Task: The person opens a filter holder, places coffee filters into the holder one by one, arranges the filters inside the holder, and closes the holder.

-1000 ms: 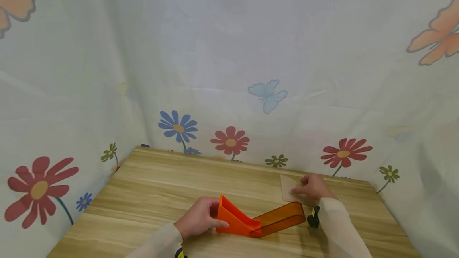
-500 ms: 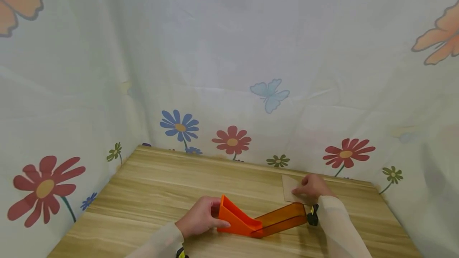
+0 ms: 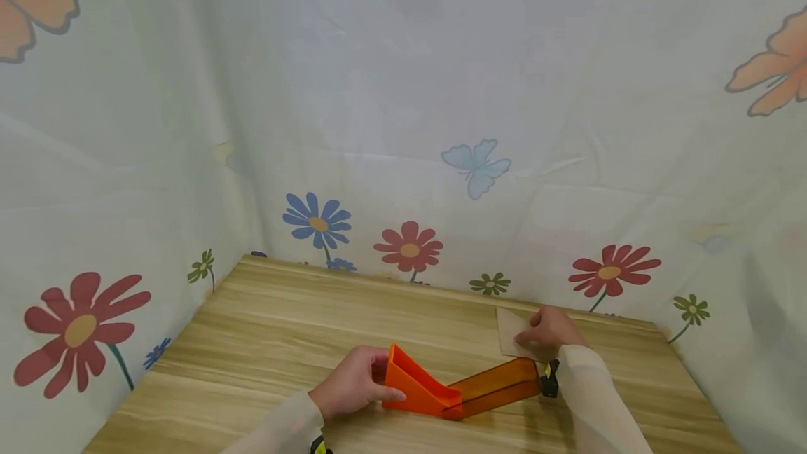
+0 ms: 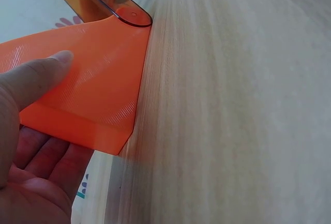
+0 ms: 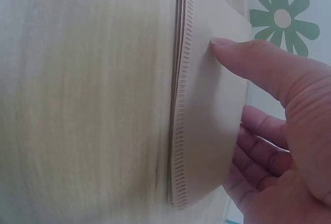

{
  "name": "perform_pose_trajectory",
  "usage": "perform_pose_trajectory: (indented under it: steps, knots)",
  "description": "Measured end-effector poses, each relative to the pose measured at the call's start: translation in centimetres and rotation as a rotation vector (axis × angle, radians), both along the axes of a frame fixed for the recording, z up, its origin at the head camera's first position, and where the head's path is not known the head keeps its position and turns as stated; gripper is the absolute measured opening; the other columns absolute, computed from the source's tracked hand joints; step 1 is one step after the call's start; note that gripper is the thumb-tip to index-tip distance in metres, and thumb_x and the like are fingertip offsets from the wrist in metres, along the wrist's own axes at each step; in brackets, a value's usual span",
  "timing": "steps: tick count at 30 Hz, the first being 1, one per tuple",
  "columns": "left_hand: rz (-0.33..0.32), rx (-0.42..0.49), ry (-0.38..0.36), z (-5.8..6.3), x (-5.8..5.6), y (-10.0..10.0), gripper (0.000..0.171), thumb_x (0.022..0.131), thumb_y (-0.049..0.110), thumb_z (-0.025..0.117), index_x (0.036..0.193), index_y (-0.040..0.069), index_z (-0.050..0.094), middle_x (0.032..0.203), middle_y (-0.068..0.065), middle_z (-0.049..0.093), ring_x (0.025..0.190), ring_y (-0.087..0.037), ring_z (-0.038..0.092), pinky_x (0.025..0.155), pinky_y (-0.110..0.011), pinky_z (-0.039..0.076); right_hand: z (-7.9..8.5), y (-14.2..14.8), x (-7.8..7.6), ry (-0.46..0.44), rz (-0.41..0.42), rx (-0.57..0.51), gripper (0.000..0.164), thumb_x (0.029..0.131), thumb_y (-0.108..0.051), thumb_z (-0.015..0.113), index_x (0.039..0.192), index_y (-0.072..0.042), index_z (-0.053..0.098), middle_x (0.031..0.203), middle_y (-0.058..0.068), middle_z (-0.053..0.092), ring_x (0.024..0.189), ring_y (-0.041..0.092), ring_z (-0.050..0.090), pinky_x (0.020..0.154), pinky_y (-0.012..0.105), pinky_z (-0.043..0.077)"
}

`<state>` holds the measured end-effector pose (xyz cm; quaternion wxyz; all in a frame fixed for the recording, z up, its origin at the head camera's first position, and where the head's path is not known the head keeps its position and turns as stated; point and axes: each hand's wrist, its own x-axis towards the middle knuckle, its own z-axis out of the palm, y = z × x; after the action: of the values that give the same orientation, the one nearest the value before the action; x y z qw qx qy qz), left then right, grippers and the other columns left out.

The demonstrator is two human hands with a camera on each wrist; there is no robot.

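Note:
My left hand (image 3: 354, 385) holds an orange plastic coffee filter holder (image 3: 412, 391), thumb on its near side and the other fingers behind it. The holder stands on the table, its see-through amber lid (image 3: 494, 387) swung out to the right on a hinge. In the left wrist view, the thumb lies flat on the orange wall (image 4: 98, 79). Farther back, my right hand (image 3: 555, 328) pinches a small stack of tan paper coffee filters (image 5: 209, 110) with crimped edges. Its thumb rests on the top sheet, and the other fingers are at the far edge, partly hidden.
The wood-grain table (image 3: 302, 321) runs back to a white curtain (image 3: 378, 90) printed with flowers and butterflies, which also hangs at both sides. A black wrist device (image 3: 550, 378) sits close to the lid's right end.
The view has shifted slightly. Both hands keep their holds on the filter holder and the coffee filters, with no clear movement of either.

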<state>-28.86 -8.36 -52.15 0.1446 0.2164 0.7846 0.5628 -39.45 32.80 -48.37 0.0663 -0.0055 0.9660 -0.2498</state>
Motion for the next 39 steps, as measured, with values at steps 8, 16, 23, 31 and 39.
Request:
perform_pose_trajectory:
  steps: [8,16,23,31,39]
  knots:
    - [-0.011,0.006,0.004,-0.05,0.02,0.00,0.036,0.081,0.030,0.088,0.114,0.027,0.074,0.107,0.010,0.077,0.091,-0.014,0.070,0.091,-0.029,0.058,-0.10,0.20,0.06,0.000,-0.010,0.022,0.067,0.080,-0.031,0.088,0.122,0.013,0.060,0.118,0.028,0.066,0.098,0.034,0.062,0.094,0.056,0.054]
    - [-0.001,0.004,0.005,-0.14,-0.06,-0.06,0.036,0.080,0.032,0.088,0.113,0.028,0.074,0.107,0.011,0.077,0.091,-0.015,0.070,0.090,-0.027,0.057,-0.21,0.12,-0.27,-0.016,-0.025,0.022,0.066,0.083,-0.029,0.086,0.126,0.012,0.059,0.121,0.028,0.065,0.099,0.035,0.061,0.095,0.056,0.054]
    - [0.007,0.006,0.003,0.07,0.09,-0.04,0.035,0.080,0.029,0.089,0.113,0.029,0.074,0.107,0.011,0.077,0.093,-0.015,0.070,0.090,-0.027,0.057,-0.25,0.04,-0.47,0.004,-0.017,0.040,0.067,0.082,-0.030,0.087,0.126,0.012,0.060,0.119,0.028,0.066,0.098,0.035,0.061,0.094,0.056,0.054]
    - [0.010,0.004,0.005,0.08,0.10,0.02,0.035,0.080,0.028,0.089,0.111,0.029,0.074,0.106,0.011,0.077,0.092,-0.016,0.070,0.089,-0.026,0.057,0.06,-0.14,-0.08,0.006,-0.027,0.036,0.065,0.082,-0.028,0.087,0.125,0.011,0.060,0.117,0.026,0.066,0.096,0.033,0.060,0.093,0.055,0.054]
    - [0.008,0.005,0.004,0.08,0.10,0.08,0.036,0.080,0.029,0.089,0.113,0.029,0.074,0.107,0.011,0.077,0.092,-0.015,0.070,0.090,-0.027,0.057,0.07,-0.10,-0.19,0.017,-0.044,0.026,0.062,0.079,-0.030,0.089,0.119,0.006,0.059,0.116,0.024,0.065,0.096,0.033,0.058,0.092,0.052,0.053]
